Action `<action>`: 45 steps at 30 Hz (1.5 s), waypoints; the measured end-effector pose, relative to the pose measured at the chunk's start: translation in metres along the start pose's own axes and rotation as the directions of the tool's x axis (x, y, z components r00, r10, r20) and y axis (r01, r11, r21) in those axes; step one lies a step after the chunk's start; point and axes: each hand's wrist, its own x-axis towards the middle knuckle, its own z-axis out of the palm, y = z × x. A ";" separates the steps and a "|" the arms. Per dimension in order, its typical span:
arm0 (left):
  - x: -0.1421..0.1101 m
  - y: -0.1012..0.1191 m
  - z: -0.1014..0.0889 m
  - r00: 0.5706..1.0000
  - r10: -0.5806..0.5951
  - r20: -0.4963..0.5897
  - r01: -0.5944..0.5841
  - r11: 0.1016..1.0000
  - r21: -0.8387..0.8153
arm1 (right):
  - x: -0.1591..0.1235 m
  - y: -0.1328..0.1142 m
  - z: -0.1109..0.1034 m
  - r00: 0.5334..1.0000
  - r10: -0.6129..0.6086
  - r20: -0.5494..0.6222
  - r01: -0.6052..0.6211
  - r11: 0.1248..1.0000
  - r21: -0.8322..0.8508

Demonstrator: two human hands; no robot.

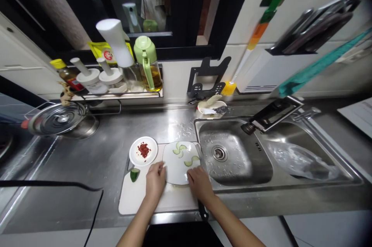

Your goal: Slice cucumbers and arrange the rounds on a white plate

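A white squarish plate [176, 173] lies over the cutting board [130, 198], with several thin cucumber slices [179, 149] arranged in curves on it. At the plate's left edge, my left hand [155, 182] is closed, fingers curled against the rim. My right hand [201, 185] closes on the lower right rim, close to a cucumber slice [188, 163]. A cut piece of cucumber [134, 175] rests at the board's upper left. Beside it, a round white plate [133, 154] holds chopped red bits [143, 150]. A knife's black handle [203, 213] shows under my right wrist.
Right of the board is a steel sink [235, 161] with a faucet [261, 117]; a plastic bag [302, 160] lies in its second basin. A lidded pot [66, 121] stands left. Behind, a rack [142, 95] carries an oil bottle [148, 64] and jars. A black cable [52, 183] crosses the left.
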 end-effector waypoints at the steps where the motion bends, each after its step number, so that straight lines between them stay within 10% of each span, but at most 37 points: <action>1: 0.000 -0.007 -0.007 1.000 -0.021 -0.006 0.021 1.000 0.009 | 0.000 -0.003 0.003 1.000 -0.013 0.001 0.013 1.000 0.008; 9: 0.001 -0.035 -0.023 0.993 -0.116 0.008 0.115 0.989 0.096 | -0.001 -0.026 0.015 0.997 -0.079 0.019 0.078 0.995 0.057; 45: 0.008 -0.037 -0.029 0.982 -0.156 0.107 0.167 0.981 -0.102 | 0.034 -0.062 0.023 0.995 -0.082 0.065 0.065 0.970 0.236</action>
